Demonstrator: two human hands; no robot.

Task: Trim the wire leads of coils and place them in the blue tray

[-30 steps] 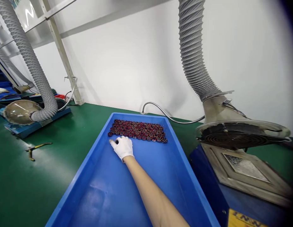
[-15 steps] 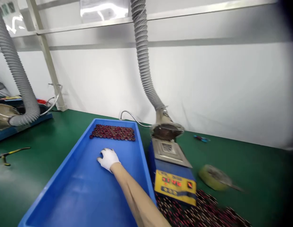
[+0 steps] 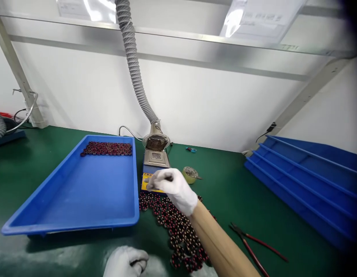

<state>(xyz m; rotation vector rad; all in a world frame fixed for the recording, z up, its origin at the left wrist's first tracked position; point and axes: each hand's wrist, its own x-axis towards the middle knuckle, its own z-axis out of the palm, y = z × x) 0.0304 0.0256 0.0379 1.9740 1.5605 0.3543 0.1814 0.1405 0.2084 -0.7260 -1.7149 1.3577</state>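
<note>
My right hand (image 3: 173, 188), in a white glove, hovers over a pile of small dark red wound coils (image 3: 178, 229) on the green bench, just in front of a small blue and yellow solder pot (image 3: 154, 166). Its fingers are loosely curled and I see nothing in them. My left hand (image 3: 125, 263), also gloved, rests at the bottom edge with thumb and fingers pinched on a small dark part, seemingly a coil. To the left lies a blue tray (image 3: 65, 227) with rows of coils (image 3: 107, 148) at its far end.
A grey ribbed extraction hose (image 3: 132, 65) drops to the solder pot. Red-handled pliers (image 3: 253, 242) lie to the right of the pile, and a yellow tape roll (image 3: 190, 174) sits behind it. Stacked blue trays (image 3: 305, 181) stand at the right. A white wall closes the back.
My right hand has left the blue tray, where it was touching the coil rows, and swung right over the loose pile. The view has pulled back and my left hand has appeared.
</note>
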